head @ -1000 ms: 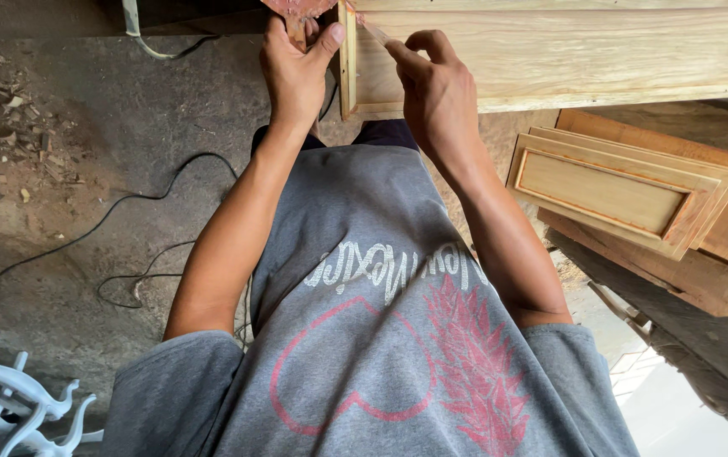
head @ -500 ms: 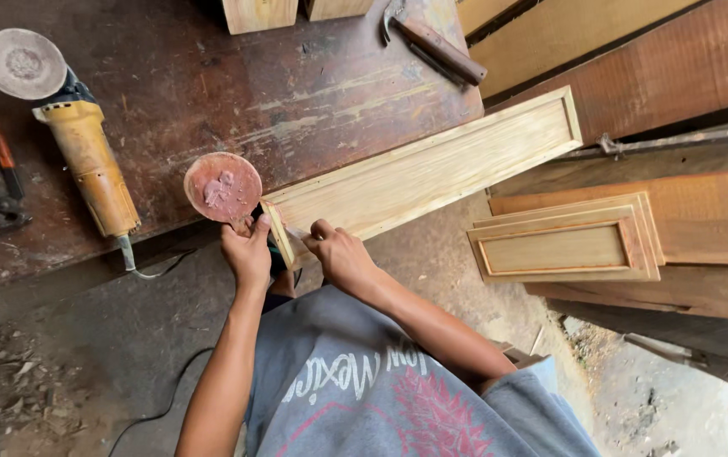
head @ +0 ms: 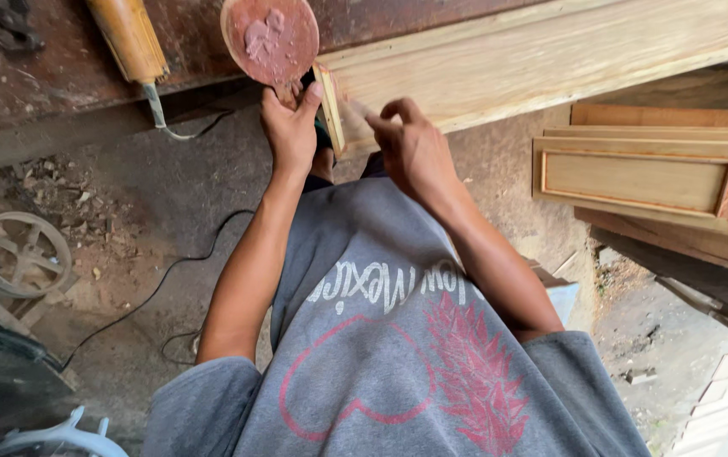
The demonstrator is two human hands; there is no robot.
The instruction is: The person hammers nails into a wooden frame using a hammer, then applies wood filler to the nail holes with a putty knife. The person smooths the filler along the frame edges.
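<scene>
A long pale wooden panel [head: 541,68] lies on a dark brown workbench [head: 51,76], its near end overhanging the edge. My left hand [head: 290,127] holds a round lid smeared with reddish-brown putty [head: 269,38] by its rim, right beside the panel's end. My right hand [head: 410,148] rests its fingertips on the panel's end face, fingers bent, holding nothing I can see.
An angle grinder with a yellowed body [head: 131,38] lies on the bench; its cable [head: 152,292] runs across the concrete floor. Framed wooden panels [head: 643,182] are stacked at the right. A metal wheel [head: 24,252] and rubble lie at the left.
The view has tilted and closed in on the bench edge. Both hands stay at the panel's end; the putty lid remains in my left hand, my right fingers still on the end face.
</scene>
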